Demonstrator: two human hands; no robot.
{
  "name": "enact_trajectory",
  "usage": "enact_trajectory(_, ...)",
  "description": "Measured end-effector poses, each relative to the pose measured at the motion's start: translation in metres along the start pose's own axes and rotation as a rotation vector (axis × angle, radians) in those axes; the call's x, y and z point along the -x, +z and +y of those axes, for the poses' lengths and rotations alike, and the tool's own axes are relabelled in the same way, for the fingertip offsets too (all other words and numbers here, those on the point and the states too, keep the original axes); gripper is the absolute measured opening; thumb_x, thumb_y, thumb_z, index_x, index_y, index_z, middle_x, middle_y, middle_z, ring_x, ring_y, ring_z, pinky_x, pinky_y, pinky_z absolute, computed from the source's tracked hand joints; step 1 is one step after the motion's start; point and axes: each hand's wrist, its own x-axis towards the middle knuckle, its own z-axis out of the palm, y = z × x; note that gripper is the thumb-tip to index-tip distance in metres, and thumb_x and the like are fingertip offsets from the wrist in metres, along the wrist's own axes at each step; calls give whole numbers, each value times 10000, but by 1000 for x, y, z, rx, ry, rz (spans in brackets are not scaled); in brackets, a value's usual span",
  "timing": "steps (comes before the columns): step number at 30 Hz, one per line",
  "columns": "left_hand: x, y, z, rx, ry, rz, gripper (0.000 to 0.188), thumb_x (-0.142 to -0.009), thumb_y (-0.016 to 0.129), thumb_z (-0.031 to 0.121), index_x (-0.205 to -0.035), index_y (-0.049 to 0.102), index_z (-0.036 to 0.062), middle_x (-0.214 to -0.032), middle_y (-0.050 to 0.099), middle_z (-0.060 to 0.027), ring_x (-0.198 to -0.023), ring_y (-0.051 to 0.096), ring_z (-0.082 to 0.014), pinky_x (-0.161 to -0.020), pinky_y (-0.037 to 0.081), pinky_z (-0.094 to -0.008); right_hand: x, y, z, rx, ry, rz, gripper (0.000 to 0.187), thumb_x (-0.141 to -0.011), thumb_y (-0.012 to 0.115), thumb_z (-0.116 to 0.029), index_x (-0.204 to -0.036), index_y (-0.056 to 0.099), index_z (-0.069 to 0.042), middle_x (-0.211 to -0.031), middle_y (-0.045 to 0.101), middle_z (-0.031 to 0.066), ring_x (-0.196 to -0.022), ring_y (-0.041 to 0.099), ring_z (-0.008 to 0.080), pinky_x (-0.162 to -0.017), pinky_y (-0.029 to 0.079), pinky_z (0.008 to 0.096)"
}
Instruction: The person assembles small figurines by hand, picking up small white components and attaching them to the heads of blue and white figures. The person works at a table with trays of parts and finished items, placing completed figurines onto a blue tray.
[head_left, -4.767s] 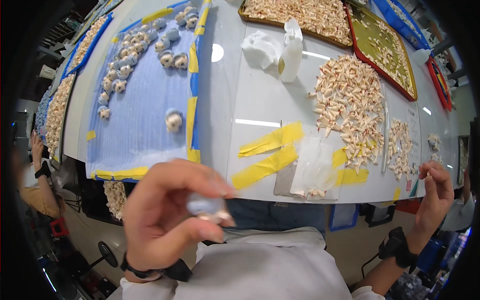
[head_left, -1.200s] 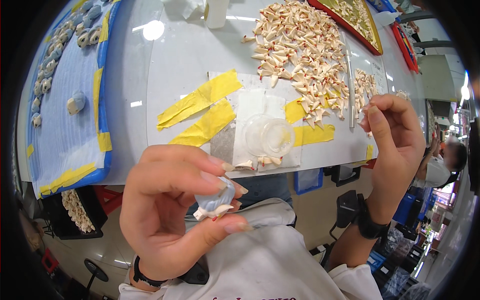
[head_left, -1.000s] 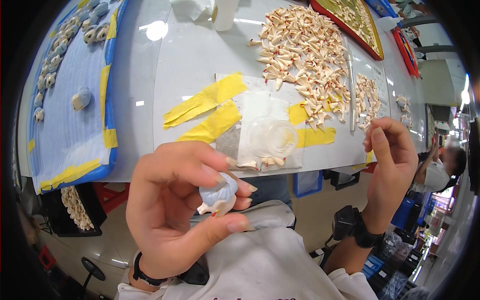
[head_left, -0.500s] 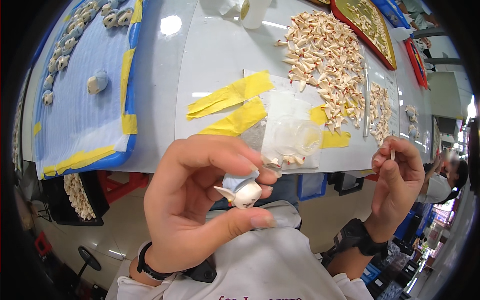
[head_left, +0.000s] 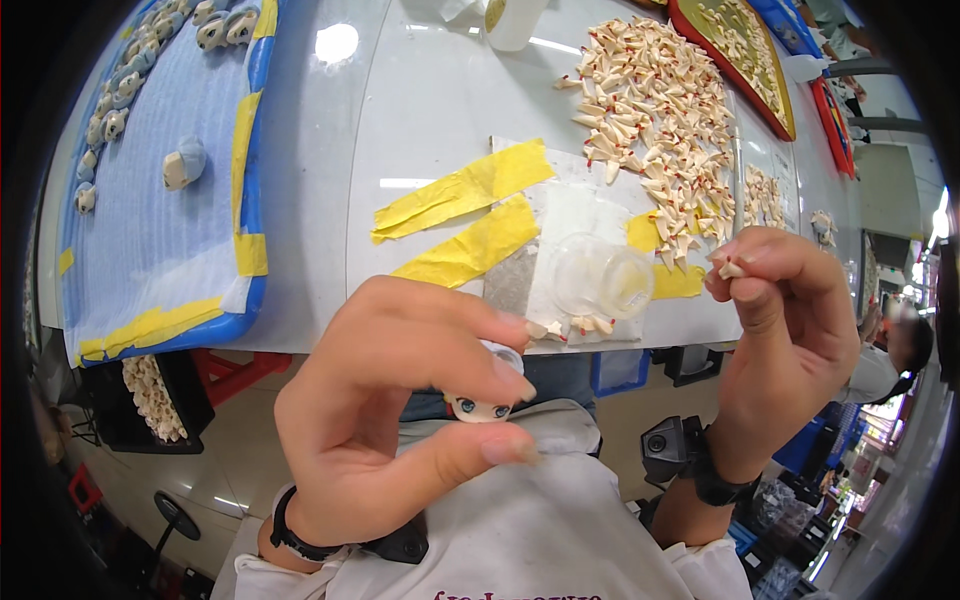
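Note:
A small doll head (head_left: 481,410) with painted eyes and a light blue top is pinched between the thumb and fingers of my left hand (head_left: 375,400). Those fingers cover much of its top and sides. To the right, apart from the head, my right hand (head_left: 790,320) grips a tiny cream pointed ear piece (head_left: 732,270) with a red tip between thumb and forefinger. Beyond my left fingertips, a clear plastic cup (head_left: 610,278) rests on a white sheet, with a few loose ear pieces (head_left: 592,325) at its near side.
A large pile of ear pieces (head_left: 650,120) covers the table's right side, beside a metal ruler (head_left: 739,160). Yellow tape strips (head_left: 465,190) lie mid-table. At left, a blue tray (head_left: 252,305) holds several doll heads (head_left: 185,163). A red-rimmed tray (head_left: 705,45) stands far right.
My left hand has turned the doll head, so its painted eyes show and its pointed ear is hidden. My right hand has moved left and slightly farther away with its ear piece.

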Motion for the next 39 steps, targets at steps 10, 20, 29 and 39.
enact_trajectory(10, 0, 17, 9, 148, -183, 137, 404, -659, 747, 107, -938, 470, 17, -1001, 469, -166, -793, 600, -237, -618, 531, -257, -4, 12, -15, 497, -316, -214, 191, -553, 649, 107, -703, 612, -5, -712, 529, 78, -663, 492, 160, -588, 384, 243)
enact_trajectory(20, -1, 26, 8, 156, -147, 192, 480, -652, 761, 182, -980, 462, 0, -891, 546, -146, -775, 597, -241, -603, 532, -274, 2, 18, -14, 369, -293, -172, 188, -572, 662, 85, -724, 605, -11, -723, 509, 82, -678, 477, 154, -596, 370, 226)
enact_trajectory(29, -1, 31, 15, 165, -202, 148, 464, -677, 751, 264, -959, 505, -9, -880, 554, -133, -766, 568, -170, -680, 456, -252, 20, 16, -21, -68, -140, -292, 184, -673, 718, -79, -791, 578, -57, -760, 468, 68, -672, 457, 107, -583, 369, 205)
enact_trajectory(39, 7, 28, 10, 25, -184, 115, 505, -619, 781, 310, -937, 567, -19, -817, 582, -96, -723, 535, -121, -656, 400, -217, 27, 16, -17, 72, -186, -257, 177, -592, 740, -68, -725, 622, -70, -709, 544, 49, -634, 488, 150, -553, 373, 242)
